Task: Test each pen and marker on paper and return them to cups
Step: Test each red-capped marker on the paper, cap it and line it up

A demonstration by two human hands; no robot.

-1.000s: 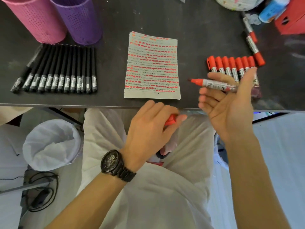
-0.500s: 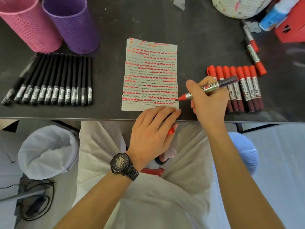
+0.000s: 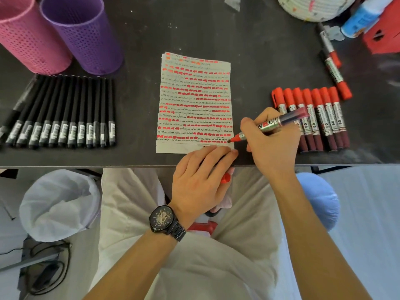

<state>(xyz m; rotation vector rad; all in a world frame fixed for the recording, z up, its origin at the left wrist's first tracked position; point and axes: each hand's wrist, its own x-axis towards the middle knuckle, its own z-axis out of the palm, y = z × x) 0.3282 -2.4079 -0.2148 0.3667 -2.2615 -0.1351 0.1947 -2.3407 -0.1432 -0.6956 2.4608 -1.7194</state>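
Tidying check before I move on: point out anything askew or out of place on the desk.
Two red markers lie slanted beyond the neat red row, apart from it. The leftmost black pen splays away from its row.

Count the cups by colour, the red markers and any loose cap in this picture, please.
Pink cup: 1
Purple cup: 1
Red markers: 10 (7 in the row, 2 apart, 1 in the right hand)
Loose red cap: 1
Total: 13
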